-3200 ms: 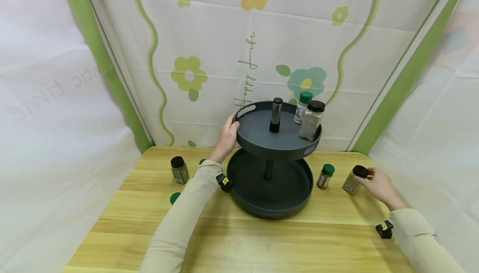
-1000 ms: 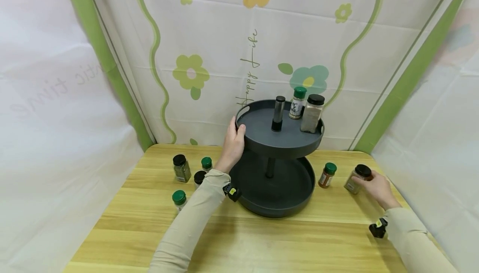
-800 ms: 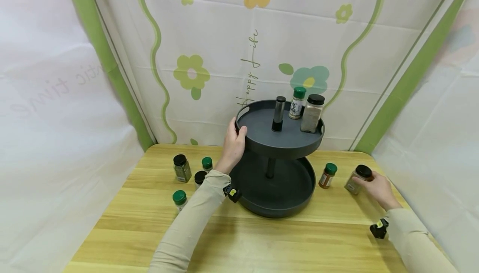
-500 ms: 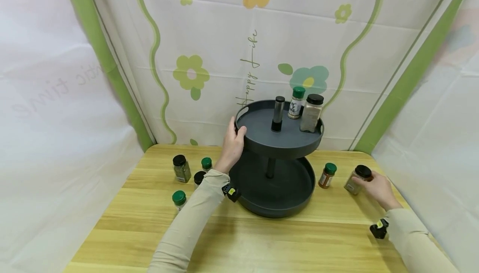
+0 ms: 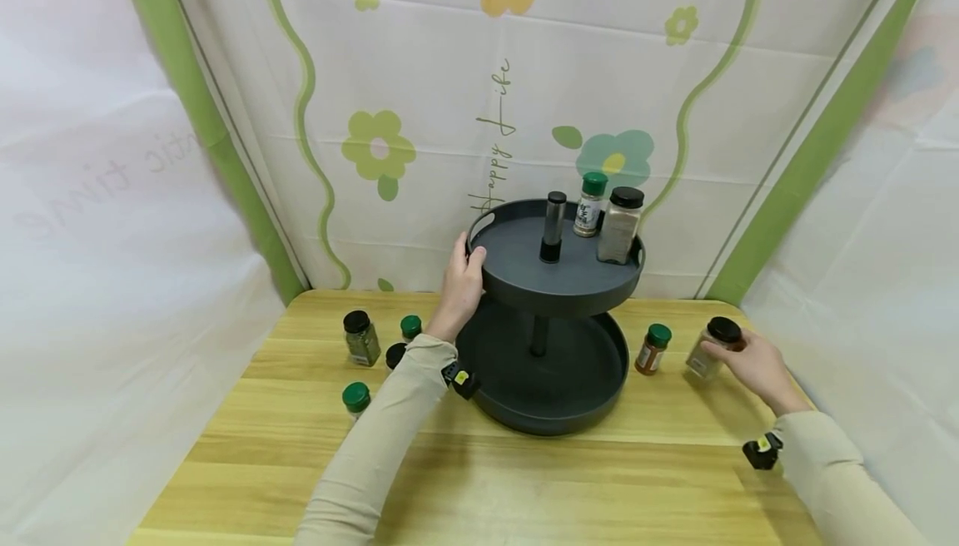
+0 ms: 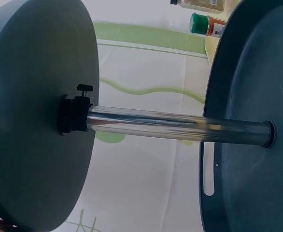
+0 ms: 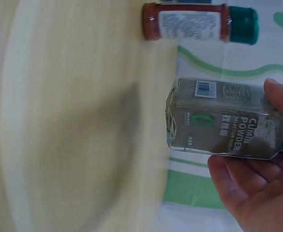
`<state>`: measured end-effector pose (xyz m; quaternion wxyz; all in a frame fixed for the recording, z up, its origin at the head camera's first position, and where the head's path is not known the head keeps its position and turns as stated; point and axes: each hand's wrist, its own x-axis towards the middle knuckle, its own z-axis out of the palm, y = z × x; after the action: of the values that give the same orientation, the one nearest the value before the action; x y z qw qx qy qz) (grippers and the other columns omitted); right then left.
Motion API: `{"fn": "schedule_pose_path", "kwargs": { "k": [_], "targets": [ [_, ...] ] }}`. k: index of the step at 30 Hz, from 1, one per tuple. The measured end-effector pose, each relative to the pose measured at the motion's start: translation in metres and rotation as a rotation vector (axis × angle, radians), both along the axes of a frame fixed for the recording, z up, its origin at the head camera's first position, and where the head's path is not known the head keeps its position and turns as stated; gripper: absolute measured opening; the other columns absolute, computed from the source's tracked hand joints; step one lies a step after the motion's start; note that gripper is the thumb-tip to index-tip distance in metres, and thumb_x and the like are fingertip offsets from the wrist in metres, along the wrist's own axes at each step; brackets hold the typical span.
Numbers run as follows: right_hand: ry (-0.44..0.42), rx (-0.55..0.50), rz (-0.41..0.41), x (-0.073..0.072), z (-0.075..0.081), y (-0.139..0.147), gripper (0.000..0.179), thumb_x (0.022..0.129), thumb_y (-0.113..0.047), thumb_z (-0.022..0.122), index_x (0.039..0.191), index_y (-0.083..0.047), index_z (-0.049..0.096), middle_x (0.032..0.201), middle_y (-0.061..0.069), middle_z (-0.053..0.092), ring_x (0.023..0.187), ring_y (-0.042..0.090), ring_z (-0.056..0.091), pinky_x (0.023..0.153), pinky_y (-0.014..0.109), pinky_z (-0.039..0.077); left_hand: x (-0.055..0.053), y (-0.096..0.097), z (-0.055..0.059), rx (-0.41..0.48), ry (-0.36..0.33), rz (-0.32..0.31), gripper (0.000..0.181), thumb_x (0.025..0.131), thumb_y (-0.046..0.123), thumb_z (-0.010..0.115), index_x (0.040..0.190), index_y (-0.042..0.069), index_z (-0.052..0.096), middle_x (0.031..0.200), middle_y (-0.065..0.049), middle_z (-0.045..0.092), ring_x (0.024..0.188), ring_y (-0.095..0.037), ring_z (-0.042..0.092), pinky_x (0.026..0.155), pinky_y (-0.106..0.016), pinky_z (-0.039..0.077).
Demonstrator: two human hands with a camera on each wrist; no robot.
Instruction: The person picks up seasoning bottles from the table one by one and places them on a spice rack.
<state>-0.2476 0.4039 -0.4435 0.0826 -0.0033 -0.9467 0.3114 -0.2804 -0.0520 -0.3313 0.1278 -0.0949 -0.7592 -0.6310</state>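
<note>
One cumin jar (image 7: 219, 118) gripped between thumb (image 7: 282, 99) and fingers (image 7: 222, 179) of right hand (image 7: 267, 200).

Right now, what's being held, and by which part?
Right hand: the cumin powder jar, held near its black lid, between thumb and fingers. Left hand: the upper tray, gripped by its left rim.

This looks like a small booth walled with cloth rather than an ordinary room: a white back curtain (image 5: 442, 71) printed with flowers and "Happy Life", and a left curtain (image 5: 75, 213) and right curtain (image 5: 862, 230) enclosing a wood-grain table (image 5: 554, 488). The spice jars (image 7: 214, 118) and two-tier tray (image 5: 554, 305) are kitchen goods; whether a home surrounds it cannot be told.
</note>
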Motion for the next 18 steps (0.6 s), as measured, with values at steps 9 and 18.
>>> {"fn": "schedule_pose_path", "kwargs": {
  "k": [9, 18],
  "targets": [
    [0.077, 0.021, 0.048, 0.001, 0.031, -0.017, 0.068, 0.090, -0.046, 0.060, 0.127, 0.009, 0.049, 0.100, 0.027, 0.062, 0.087, 0.040, 0.059, 0.061, 0.041, 0.050, -0.003, -0.002, 0.002, -0.008, -0.033, 0.000, 0.057, 0.102, 0.033, 0.033, 0.152, 0.010, 0.017, 0.155, -0.009, 0.019, 0.140, -0.023, 0.021, 0.112, -0.039, 0.020],
    [0.061, 0.036, 0.083, 0.011, 0.063, -0.040, 0.055, 0.090, -0.047, 0.060, 0.111, 0.004, 0.058, 0.100, 0.025, 0.063, 0.089, 0.039, 0.060, 0.064, 0.044, 0.051, -0.009, -0.004, 0.001, -0.008, -0.050, -0.008, 0.057, 0.102, 0.034, 0.031, 0.152, 0.011, 0.018, 0.155, -0.009, 0.021, 0.140, -0.023, 0.021, 0.112, -0.040, 0.020]
  ]
}}
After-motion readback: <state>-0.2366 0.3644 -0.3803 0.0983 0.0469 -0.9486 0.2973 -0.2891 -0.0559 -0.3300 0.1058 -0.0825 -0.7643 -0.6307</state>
